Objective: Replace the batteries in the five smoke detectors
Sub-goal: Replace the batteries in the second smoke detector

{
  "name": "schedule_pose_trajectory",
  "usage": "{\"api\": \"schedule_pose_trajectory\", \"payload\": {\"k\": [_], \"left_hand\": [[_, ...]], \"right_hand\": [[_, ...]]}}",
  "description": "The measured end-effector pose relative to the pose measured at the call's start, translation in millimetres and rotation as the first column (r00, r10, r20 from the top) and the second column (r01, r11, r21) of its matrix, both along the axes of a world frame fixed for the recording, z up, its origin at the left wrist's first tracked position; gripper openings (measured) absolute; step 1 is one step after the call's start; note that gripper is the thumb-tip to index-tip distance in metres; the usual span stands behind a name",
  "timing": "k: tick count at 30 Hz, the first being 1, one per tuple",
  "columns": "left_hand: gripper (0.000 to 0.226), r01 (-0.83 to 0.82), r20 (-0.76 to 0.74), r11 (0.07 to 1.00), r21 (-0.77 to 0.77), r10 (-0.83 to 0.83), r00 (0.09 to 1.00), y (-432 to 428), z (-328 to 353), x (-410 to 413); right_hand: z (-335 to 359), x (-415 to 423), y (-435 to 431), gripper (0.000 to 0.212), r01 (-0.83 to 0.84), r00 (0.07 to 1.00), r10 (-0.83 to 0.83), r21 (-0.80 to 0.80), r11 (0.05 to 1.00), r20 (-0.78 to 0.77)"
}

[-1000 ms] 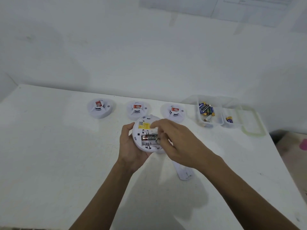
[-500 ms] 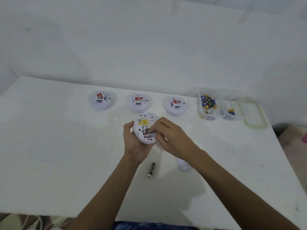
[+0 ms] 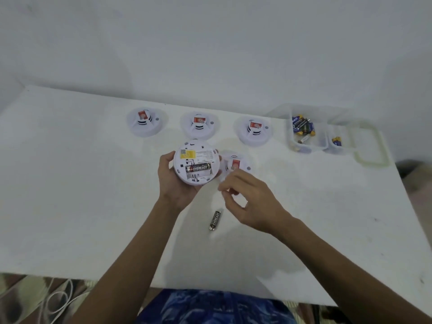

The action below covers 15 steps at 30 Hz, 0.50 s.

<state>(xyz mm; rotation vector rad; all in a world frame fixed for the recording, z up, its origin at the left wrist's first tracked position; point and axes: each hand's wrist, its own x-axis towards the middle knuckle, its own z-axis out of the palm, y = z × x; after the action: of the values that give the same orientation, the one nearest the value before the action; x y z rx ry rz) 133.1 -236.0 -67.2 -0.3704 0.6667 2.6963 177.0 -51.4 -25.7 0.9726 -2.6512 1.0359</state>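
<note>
My left hand [image 3: 173, 183] grips a white round smoke detector [image 3: 196, 157] by its rim, back side up, with the battery bay uncovered. One black Eveready battery [image 3: 198, 168] sits in the upper slot and the lower slot is bare. My right hand [image 3: 252, 204] hovers just right of it with blurred, loosely curled fingers, and I see nothing in them. A second black battery [image 3: 215, 220] lies loose on the white table [image 3: 81, 206] below the hands. Another detector [image 3: 236, 163] lies behind my right fingertips.
Three more detectors [image 3: 144, 121] [image 3: 198, 125] [image 3: 253, 130] stand in a row at the back. At the back right a clear tub [image 3: 291, 141] holds several batteries, beside a smaller tub [image 3: 336, 142] and a green-rimmed lid [image 3: 371, 146]. The table's front edge is near my body.
My right hand has left the battery bay and drawn back to the right. One battery came out and now lies on the table. The detector behind my right hand has come into sight.
</note>
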Motion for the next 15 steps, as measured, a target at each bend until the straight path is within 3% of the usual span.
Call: {"api": "schedule_pose_trajectory", "payload": {"k": [5, 10, 15], "left_hand": [[0.057, 0.002, -0.043, 1.0, 0.027, -0.001, 0.999, -6.7, 3.8, 2.2], [0.056, 0.015, -0.055, 0.999, 0.043, -0.012, 0.998, -9.4, 5.1, 5.9], [0.058, 0.024, -0.066, 0.999, 0.048, -0.02, 0.998, -10.8, 5.4, 9.0]], "right_hand": [[-36.8, 12.6, 1.5, 0.015, -0.127, 0.987, 0.105, 0.193, 0.973, 0.118], [-64.1, 14.0, 1.1, 0.026, -0.275, 0.961, 0.231, 0.444, 0.853, 0.151], [-69.5, 14.2, -0.2, 0.022, -0.255, 0.967, 0.23, 0.473, 0.843, 0.112]]}}
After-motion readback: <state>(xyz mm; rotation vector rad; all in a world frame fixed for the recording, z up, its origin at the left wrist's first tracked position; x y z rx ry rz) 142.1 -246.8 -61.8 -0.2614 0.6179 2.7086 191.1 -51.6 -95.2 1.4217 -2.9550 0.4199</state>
